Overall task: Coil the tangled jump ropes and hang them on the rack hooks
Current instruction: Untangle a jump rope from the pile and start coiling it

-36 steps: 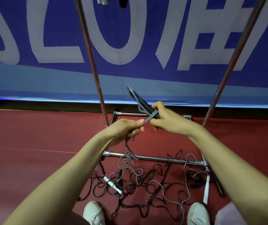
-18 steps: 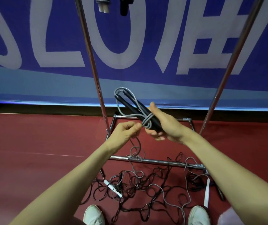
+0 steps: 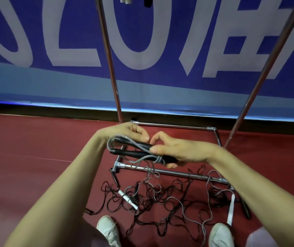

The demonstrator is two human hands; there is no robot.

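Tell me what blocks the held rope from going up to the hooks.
No object does. But the gray cord trails from the black handles in the right hand down into the floor tangle, tethering it. The hooks themselves are out of view.

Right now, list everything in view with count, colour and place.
black handles: two, black, in the right hand
grey cord: one, grey, wound round the black handles, trailing to the pile
rope pile: count unclear, black and grey, on the red floor
white handles: two, white, in the rope pile
rack: one, chrome, over the rope pile
banner: one, blue with white letters, behind the rack
shoes: two, white, bottom edge
left hand: one, pinches the grey cord
right hand: one, grips the black handles
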